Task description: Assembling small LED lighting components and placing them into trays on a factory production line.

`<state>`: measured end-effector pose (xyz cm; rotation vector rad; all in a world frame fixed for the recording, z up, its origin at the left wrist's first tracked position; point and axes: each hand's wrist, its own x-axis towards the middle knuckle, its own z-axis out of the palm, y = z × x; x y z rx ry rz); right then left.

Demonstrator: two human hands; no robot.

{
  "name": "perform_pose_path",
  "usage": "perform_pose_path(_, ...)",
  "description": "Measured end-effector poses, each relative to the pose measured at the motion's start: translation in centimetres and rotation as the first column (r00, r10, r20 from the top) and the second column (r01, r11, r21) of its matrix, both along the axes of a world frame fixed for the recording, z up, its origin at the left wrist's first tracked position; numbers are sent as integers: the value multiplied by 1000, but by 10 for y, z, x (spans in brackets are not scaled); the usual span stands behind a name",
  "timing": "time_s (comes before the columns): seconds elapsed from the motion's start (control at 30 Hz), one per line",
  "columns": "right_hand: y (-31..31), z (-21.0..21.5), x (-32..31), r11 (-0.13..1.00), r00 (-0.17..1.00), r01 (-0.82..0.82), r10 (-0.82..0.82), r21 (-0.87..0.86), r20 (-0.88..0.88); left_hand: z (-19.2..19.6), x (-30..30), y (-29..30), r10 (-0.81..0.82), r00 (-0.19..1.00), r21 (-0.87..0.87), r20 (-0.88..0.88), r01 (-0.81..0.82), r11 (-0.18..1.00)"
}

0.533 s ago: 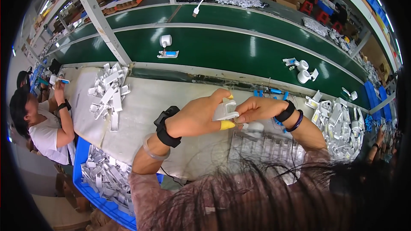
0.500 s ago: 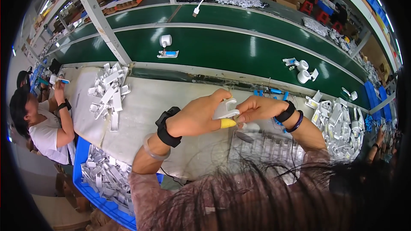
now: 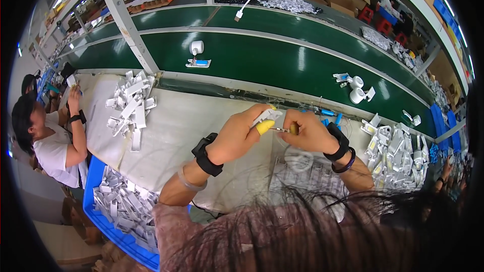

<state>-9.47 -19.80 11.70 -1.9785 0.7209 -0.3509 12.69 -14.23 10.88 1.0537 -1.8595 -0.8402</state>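
My left hand point(image 3: 239, 136) grips a small white plastic housing point(image 3: 265, 116) between thumb and fingers; yellow finger covers show on it. Close on its right, my right hand point(image 3: 311, 133) is closed in a pinch, also with a yellow cover. A thin wire-like piece point(image 3: 279, 130) runs from its fingertips towards the housing; its exact kind is too small to tell. Below the right hand is a round white lamp head point(image 3: 298, 160), partly behind hair strands. Whether it joins the wire cannot be seen.
White housings lie in a pile point(image 3: 132, 102) on the left and in a blue bin point(image 3: 91, 194). More white parts point(image 3: 398, 153) heap at right, near blue cylindrical cells point(image 3: 328, 113). A clear tray point(image 3: 282, 179) sits before me. Lamp assemblies rest on the green conveyor point(image 3: 252, 55). A co-worker point(image 3: 50, 141) stands left.
My right hand has drawn slightly away from the white housing, and a thin wire-like piece now shows between the hands. The left hand has tilted the housing. The co-worker's raised hand shifted.
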Motion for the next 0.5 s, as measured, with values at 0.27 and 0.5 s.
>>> perform_pose_path(0.27, 5, -9, 7, 860, 901, 342, -184, -380, 393, -30, -18, -7, 181, 800, 487, -573, 155, 860)
perform_pose_path(0.5, 10, -24, 4, 667, 916, 310, -19, -677, 401, -28, -29, 3, 72, 776, 361, -626, 206, 909)
